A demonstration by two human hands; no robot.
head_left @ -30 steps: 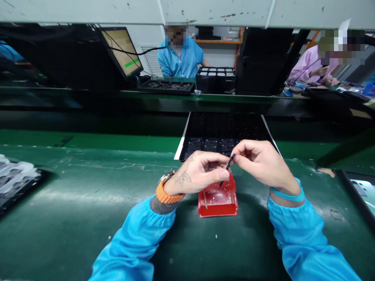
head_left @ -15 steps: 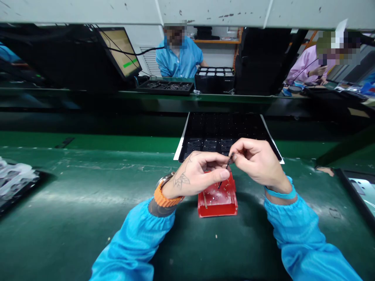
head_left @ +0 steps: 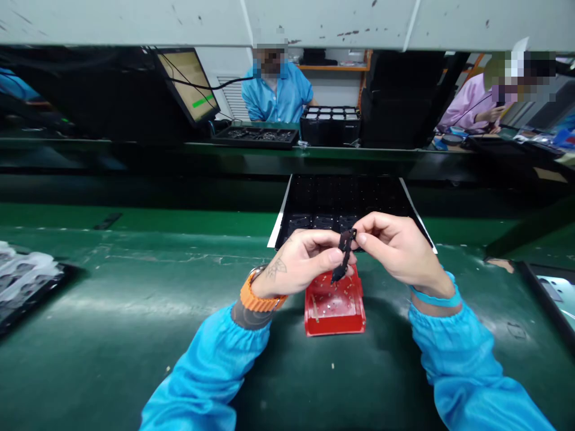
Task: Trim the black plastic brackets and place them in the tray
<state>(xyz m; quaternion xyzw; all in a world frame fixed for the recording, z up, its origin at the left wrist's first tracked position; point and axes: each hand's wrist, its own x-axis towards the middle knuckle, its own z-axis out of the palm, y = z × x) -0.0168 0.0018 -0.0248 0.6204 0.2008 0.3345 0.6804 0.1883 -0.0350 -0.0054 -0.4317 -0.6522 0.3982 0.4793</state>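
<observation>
Between both hands is a small, flat, black part (head_left: 344, 256) with an uneven outline, its exact kind not clear. My left hand (head_left: 309, 257) pinches it between thumb and fingers along its left side. At its upper end, the thumb and forefinger of my right hand (head_left: 395, 248) are closed on it. A red plastic bin (head_left: 335, 324) stands just below the hands, with small pale bits scattered on its floor. Behind them lies a black compartment tray (head_left: 341, 194) on white sheets, partly covered by the hands.
At left a black tray (head_left: 40, 299) holds whitish moulded pieces. Another dark-rimmed tray (head_left: 550, 305) is at right. Across a raised ledge (head_left: 251, 151) are a monitor (head_left: 191, 84), a parts tray (head_left: 256, 136), a black box (head_left: 330, 129) and two people.
The black part has turned from edge-on so that its broad face shows. My left hand has shifted slightly left, and my right hand keeps its pinch at the upper end.
</observation>
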